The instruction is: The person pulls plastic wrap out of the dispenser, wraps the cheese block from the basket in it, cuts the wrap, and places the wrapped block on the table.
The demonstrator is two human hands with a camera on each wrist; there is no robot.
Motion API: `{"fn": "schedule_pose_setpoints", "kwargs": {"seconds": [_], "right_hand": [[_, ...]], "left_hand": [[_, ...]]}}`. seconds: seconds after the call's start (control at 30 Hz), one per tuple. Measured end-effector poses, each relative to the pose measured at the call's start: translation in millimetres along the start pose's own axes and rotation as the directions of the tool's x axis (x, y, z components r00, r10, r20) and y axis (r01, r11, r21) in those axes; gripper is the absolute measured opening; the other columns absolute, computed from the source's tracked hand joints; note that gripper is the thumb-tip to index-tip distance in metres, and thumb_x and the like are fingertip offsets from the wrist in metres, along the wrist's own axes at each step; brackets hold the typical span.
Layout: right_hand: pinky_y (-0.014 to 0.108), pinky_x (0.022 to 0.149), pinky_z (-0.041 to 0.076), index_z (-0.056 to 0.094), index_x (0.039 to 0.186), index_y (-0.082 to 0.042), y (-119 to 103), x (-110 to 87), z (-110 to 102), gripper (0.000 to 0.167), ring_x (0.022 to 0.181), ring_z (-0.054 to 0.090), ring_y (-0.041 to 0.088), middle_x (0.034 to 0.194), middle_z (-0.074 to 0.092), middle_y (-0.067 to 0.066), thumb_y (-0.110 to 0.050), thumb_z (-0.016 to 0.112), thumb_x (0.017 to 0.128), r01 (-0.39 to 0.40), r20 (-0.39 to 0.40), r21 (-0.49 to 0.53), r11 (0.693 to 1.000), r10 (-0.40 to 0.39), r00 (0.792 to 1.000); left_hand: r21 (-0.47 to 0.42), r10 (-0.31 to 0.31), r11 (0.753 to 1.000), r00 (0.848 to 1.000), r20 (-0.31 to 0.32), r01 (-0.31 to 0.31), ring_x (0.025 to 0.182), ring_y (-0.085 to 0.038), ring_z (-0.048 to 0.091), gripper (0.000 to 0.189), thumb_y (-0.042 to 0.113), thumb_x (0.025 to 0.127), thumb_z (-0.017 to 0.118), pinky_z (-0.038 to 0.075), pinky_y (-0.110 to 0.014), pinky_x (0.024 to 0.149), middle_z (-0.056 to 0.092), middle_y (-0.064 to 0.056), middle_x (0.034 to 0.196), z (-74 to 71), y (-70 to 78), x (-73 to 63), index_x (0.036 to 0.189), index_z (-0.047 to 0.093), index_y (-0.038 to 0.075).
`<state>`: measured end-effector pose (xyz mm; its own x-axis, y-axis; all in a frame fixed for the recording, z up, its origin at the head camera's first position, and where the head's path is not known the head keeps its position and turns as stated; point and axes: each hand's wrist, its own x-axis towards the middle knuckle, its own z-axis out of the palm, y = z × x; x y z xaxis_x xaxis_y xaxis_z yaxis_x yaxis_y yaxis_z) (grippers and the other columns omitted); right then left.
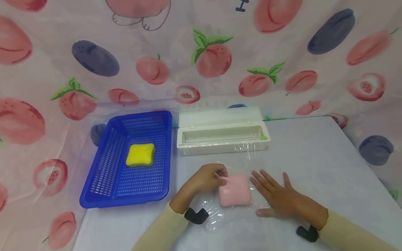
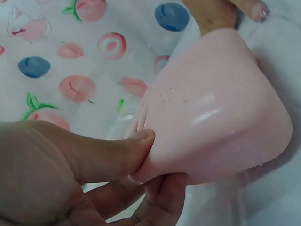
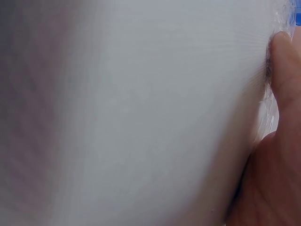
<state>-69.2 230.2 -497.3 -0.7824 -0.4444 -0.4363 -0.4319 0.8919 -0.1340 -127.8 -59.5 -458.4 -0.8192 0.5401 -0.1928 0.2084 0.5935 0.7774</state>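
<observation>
A pink square dish (image 1: 235, 191) with rounded corners lies, apparently face down, on clear cling film (image 1: 215, 218) spread over the table. My left hand (image 1: 208, 177) pinches its far left corner between thumb and fingers. Close up in the left wrist view, the dish is smooth and glossy, with tiny dark specks. To its right, my right hand (image 1: 281, 200) rests palm down with fingers spread, apart from the dish. The right wrist view shows mostly a blurred pale surface, with part of that hand and crinkled film at the right edge.
Behind the hands stands a white cling film box (image 1: 223, 149), lid raised, with a green piece on its front edge and film reaching toward me. At left is a blue plastic basket (image 1: 169, 164) holding a yellow square piece (image 1: 140, 154). Fruit-patterned cloth (image 1: 213, 61) hangs behind the table.
</observation>
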Motion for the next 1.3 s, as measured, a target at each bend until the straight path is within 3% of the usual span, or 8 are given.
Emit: {"fn": "schedule_pose_setpoints", "kwargs": {"seconds": [0.17,0.27,0.43,0.6,0.73,0.93,1.1,1.3], "right_hand": [[0.088,0.105,-0.002,0.015,0.165,-0.026,-3.3,-0.2,-1.4,0.117,0.16,0.004,0.035,0.174,0.004,0.0,-0.095,0.041,0.075,0.007,-0.008,0.001,1.0,-0.007,1.0],[0.088,0.104,-0.001,0.016,0.165,-0.025,-4.2,-0.2,-1.8,0.117,0.16,0.005,0.036,0.174,0.005,0.001,-0.095,0.041,0.075,0.003,-0.004,-0.002,1.0,-0.003,1.0],[0.089,0.103,0.0,0.016,0.165,-0.025,-4.0,-0.1,-1.9,0.115,0.159,0.005,0.036,0.174,0.006,0.001,-0.094,0.042,0.076,0.017,-0.028,-0.015,1.0,-0.018,0.999],[0.088,0.105,0.003,0.016,0.165,-0.025,-4.4,-0.2,-2.9,0.114,0.159,0.007,0.036,0.174,0.007,0.002,-0.093,0.042,0.077,0.03,-0.047,-0.021,0.999,-0.031,0.998],[0.088,0.105,0.002,0.016,0.165,-0.025,-5.8,-0.4,-3.3,0.114,0.159,0.007,0.036,0.174,0.008,0.002,-0.092,0.044,0.077,0.041,-0.053,-0.005,0.999,-0.041,0.998],[0.087,0.105,0.001,0.016,0.165,-0.026,-6.5,0.9,-1.5,0.115,0.159,0.007,0.035,0.174,0.008,0.001,-0.092,0.046,0.075,0.022,-0.041,0.01,1.0,-0.021,0.999],[0.086,0.107,0.006,0.021,0.164,-0.028,-5.8,-4.4,1.4,0.114,0.159,0.012,0.033,0.173,0.015,-0.001,-0.094,0.045,0.074,0.006,-0.083,-0.042,0.999,-0.009,0.997],[0.081,0.111,0.017,0.023,0.163,-0.031,5.2,-14.3,-2.3,0.103,0.159,0.014,0.032,0.172,0.016,-0.006,-0.088,0.046,0.08,0.046,-0.089,0.012,0.999,-0.045,0.995]], "left_hand": [[0.003,-0.079,0.997,0.995,-0.068,0.08,0.091,-0.017,0.066,0.008,0.007,0.087,0.074,0.052,-0.033,0.081,0.073,-0.003,0.098,7.9,-10.2,0.2,0.093,0.07,0.012],[0.06,-0.08,0.994,0.992,-0.098,0.087,0.096,-0.02,0.065,0.019,0.018,0.091,0.073,0.052,-0.035,0.084,0.072,-0.005,0.107,15.0,-13.4,-1.6,0.11,0.073,0.014],[0.277,0.014,0.961,1.0,-0.025,-0.007,0.111,-0.023,0.055,0.059,0.045,0.089,0.077,0.048,-0.032,0.09,0.063,-0.004,0.131,27.0,-10.4,-7.6,0.141,0.061,0.023],[0.396,0.082,0.915,0.997,0.014,-0.081,0.118,-0.019,0.053,0.064,0.041,0.086,0.081,0.041,-0.028,0.094,0.062,0.001,0.136,30.8,-5.9,-11.6,0.144,0.059,0.024],[0.407,0.114,0.907,0.993,0.021,-0.113,0.119,-0.019,0.054,0.062,0.035,0.087,0.081,0.042,-0.029,0.097,0.063,0.002,0.135,29.2,-5.3,-14.4,0.144,0.059,0.023],[0.44,0.082,0.895,0.997,0.009,-0.078,0.114,-0.024,0.053,0.065,0.038,0.088,0.08,0.05,-0.031,0.096,0.062,0.003,0.138,35.7,-12.5,-15.7,0.147,0.056,0.026],[0.476,0.055,0.878,0.999,0.003,-0.05,0.118,-0.026,0.053,0.068,0.041,0.088,0.079,0.051,-0.034,0.099,0.06,0.003,0.141,38.7,-11.6,-16.3,0.149,0.053,0.029],[0.44,0.062,0.896,0.998,0.015,-0.062,0.124,-0.026,0.051,0.07,0.044,0.089,0.077,0.049,-0.037,0.103,0.057,0.004,0.146,38.6,-16.8,-17.5,0.152,0.049,0.033]]}}
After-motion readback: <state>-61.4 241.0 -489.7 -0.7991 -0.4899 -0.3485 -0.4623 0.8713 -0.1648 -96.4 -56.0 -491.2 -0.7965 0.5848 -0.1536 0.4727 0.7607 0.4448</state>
